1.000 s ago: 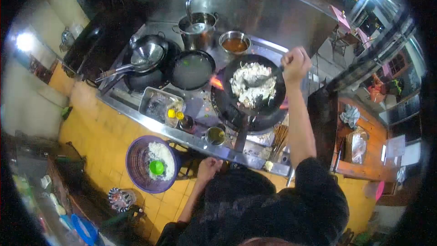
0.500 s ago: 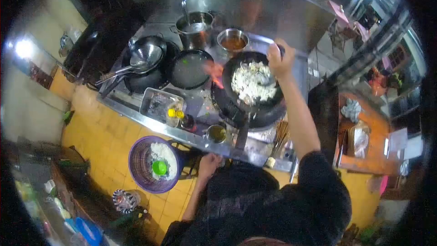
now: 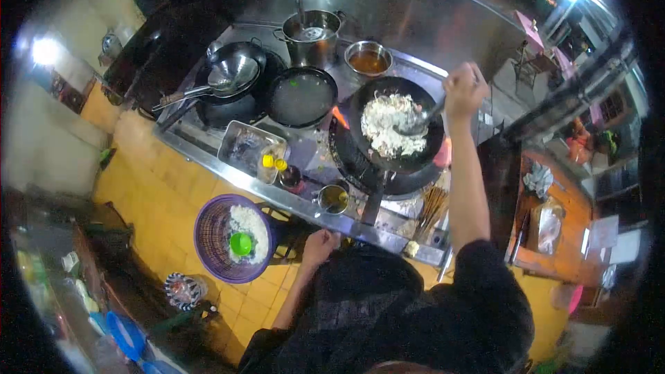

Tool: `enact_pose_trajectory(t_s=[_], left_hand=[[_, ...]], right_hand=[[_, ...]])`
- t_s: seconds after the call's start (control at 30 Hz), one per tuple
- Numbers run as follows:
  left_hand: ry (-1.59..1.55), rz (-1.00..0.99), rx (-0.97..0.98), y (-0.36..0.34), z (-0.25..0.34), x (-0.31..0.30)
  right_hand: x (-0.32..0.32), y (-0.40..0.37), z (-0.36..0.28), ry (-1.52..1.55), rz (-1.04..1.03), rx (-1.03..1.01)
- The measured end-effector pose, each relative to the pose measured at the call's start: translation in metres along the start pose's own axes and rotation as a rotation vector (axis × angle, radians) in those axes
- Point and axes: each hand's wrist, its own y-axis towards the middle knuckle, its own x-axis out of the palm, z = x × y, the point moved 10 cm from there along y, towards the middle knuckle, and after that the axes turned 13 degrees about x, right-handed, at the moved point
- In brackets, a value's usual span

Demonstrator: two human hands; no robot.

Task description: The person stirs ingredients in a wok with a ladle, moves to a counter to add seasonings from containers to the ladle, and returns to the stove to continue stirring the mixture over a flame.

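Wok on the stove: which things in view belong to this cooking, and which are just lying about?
Seem part of the job:
- wok
- white food in it
- ladle in the right hand

Seem just lying about:
- crumpled cloth on the wooden table
- black pan left of the wok

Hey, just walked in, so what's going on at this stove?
Someone is cooking. Their right hand grips a metal utensil dipped into pale, mixed food in a dark wok, with flame showing beside it. The left hand is low by the stove's front edge; whether it holds anything is unclear. A purple basket holds white food and a green cup.
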Motion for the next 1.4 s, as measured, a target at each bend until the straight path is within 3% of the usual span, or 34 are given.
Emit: enact_pose_trajectory(t_s=[0.03,0.1,0.23,0.33,0.4,0.5,0.63,0.73,0.8,0.87,0.93,1.0,1.03,1.07,1.13,1.2,1.27,1.3,1.4], left_hand=[[-0.159,0.000,-0.124,-0.004,-0.007,0.004],[-0.141,0.009,-0.102,-0.007,-0.027,0.011],[-0.084,-0.044,-0.089,-0.006,0.000,0.003],[-0.049,-0.073,-0.115,-0.010,-0.020,0.013],[-0.082,-0.032,-0.050,-0.001,-0.021,0.018],[-0.135,-0.010,-0.072,0.003,-0.017,0.015],[-0.007,-0.035,-0.083,-0.004,-0.007,0.008],[0.014,-0.049,-0.075,-0.005,0.007,0.001],[-0.016,-0.029,-0.085,-0.009,-0.006,0.005],[-0.033,-0.016,-0.072,-0.016,-0.006,0.002],[-0.004,-0.051,-0.095,-0.011,-0.002,0.004],[-0.004,-0.065,-0.120,-0.017,-0.003,0.005],[-0.025,-0.074,-0.128,-0.018,-0.007,0.006],[-0.052,-0.078,-0.127,-0.015,-0.009,0.008],[-0.026,-0.096,-0.100,-0.020,-0.007,0.006],[-0.011,-0.092,-0.048,0.000,0.001,0.009],[0.057,-0.058,-0.002,-0.004,0.008,0.000],[0.029,-0.059,-0.033,-0.004,-0.004,0.007],[0.022,-0.115,-0.025,0.000,0.017,0.006]], right_hand=[[-0.008,0.000,0.018,0.165,-0.041,0.008],[-0.016,-0.007,0.044,0.447,-0.033,0.083],[-0.013,0.000,0.001,0.303,-0.072,0.083],[-0.012,-0.024,0.040,0.329,-0.015,0.025],[-0.005,-0.012,0.041,0.423,-0.111,0.104],[-0.007,-0.014,0.002,0.284,0.049,0.166],[0.003,-0.013,0.038,0.326,0.016,0.193],[0.007,-0.027,-0.005,0.264,0.036,0.214],[0.009,-0.035,0.026,0.310,0.078,0.289],[0.014,-0.026,0.018,0.263,0.016,0.107],[0.003,-0.016,0.018,0.298,0.074,0.120],[0.003,-0.029,0.016,0.424,-0.041,0.060],[0.004,-0.033,0.036,0.425,0.137,0.175],[0.001,-0.028,0.032,0.424,0.142,0.171],[0.002,-0.016,0.005,0.350,0.032,0.075],[-0.001,-0.016,0.006,0.320,0.046,-0.005],[-0.001,-0.037,0.041,0.494,0.129,0.092],[0.002,-0.027,0.046,0.388,0.011,0.165],[0.003,-0.032,0.007,0.420,-0.057,0.094]])
